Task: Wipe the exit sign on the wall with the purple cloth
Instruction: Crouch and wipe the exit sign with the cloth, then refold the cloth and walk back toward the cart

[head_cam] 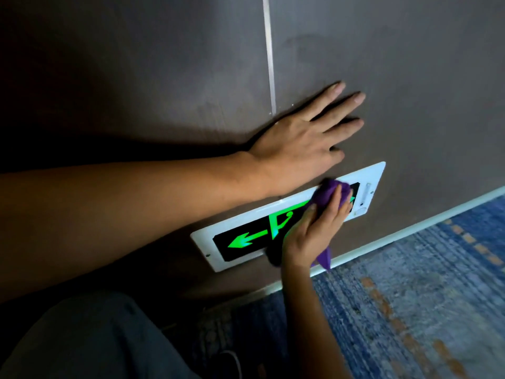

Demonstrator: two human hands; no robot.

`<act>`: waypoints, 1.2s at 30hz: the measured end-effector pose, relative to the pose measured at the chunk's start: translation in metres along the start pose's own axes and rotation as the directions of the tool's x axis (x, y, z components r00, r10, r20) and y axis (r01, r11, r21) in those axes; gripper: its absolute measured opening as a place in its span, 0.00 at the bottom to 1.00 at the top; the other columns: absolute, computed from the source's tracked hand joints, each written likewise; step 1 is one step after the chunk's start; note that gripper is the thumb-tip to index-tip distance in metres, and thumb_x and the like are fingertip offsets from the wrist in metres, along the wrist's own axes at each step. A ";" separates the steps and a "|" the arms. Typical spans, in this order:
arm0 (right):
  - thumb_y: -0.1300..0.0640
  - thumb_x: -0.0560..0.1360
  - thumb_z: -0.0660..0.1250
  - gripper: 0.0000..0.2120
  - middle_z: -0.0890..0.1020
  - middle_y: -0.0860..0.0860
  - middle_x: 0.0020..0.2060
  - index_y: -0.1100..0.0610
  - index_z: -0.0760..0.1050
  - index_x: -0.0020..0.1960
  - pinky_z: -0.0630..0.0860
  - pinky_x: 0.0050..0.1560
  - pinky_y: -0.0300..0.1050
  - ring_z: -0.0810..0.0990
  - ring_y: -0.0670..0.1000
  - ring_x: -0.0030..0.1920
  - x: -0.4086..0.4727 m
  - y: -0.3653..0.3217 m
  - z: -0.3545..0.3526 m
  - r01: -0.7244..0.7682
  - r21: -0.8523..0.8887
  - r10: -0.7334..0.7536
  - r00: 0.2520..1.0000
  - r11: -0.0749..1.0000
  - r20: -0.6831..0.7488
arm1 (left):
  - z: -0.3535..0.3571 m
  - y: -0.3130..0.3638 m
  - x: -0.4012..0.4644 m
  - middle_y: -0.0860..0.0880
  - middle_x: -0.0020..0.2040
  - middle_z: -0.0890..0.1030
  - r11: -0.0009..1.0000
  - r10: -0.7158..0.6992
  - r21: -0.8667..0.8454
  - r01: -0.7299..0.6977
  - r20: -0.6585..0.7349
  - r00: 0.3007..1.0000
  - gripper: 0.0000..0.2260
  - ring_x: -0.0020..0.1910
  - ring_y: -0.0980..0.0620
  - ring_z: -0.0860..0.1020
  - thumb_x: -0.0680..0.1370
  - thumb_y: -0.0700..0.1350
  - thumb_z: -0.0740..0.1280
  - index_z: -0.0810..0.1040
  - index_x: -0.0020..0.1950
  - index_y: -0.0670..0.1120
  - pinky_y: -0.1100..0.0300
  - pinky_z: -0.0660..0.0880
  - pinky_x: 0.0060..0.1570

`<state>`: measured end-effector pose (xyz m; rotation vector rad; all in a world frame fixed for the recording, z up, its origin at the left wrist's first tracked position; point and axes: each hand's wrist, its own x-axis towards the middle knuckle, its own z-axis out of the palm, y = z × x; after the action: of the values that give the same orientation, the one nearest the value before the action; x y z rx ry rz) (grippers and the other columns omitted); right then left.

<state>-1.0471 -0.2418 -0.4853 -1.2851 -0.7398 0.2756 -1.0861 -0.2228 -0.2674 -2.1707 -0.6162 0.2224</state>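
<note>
The exit sign (240, 239), a flat rectangular plate with a glossy white frame, a black panel and glowing green arrow and figure, sat low on the matte brown wall (410, 64) just above the pale skirting. The right hand (314, 231) gripped the bunched, soft purple cloth (332, 196) and pressed it against the sign's right half. The left hand (297, 140) lay flat on the wall above, fingers straight and spread. A blue woven carpet (423, 296) covered the floor.
</note>
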 end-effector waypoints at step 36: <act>0.69 0.73 0.66 0.33 0.79 0.55 0.70 0.54 0.68 0.77 0.70 0.74 0.64 0.77 0.56 0.71 -0.028 -0.106 -0.209 -0.210 -0.117 0.240 0.856 0.971 0.458 | -0.019 0.116 -0.043 0.50 0.56 0.85 -0.266 0.158 -0.933 0.241 0.205 0.966 0.18 0.61 0.50 0.82 0.77 0.50 0.76 0.79 0.65 0.47 0.50 0.75 0.67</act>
<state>-0.9571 -0.4488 -0.4155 -1.3830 -1.0138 0.7827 -1.0752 -0.3176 -0.3483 -3.8606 -1.3959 -0.2276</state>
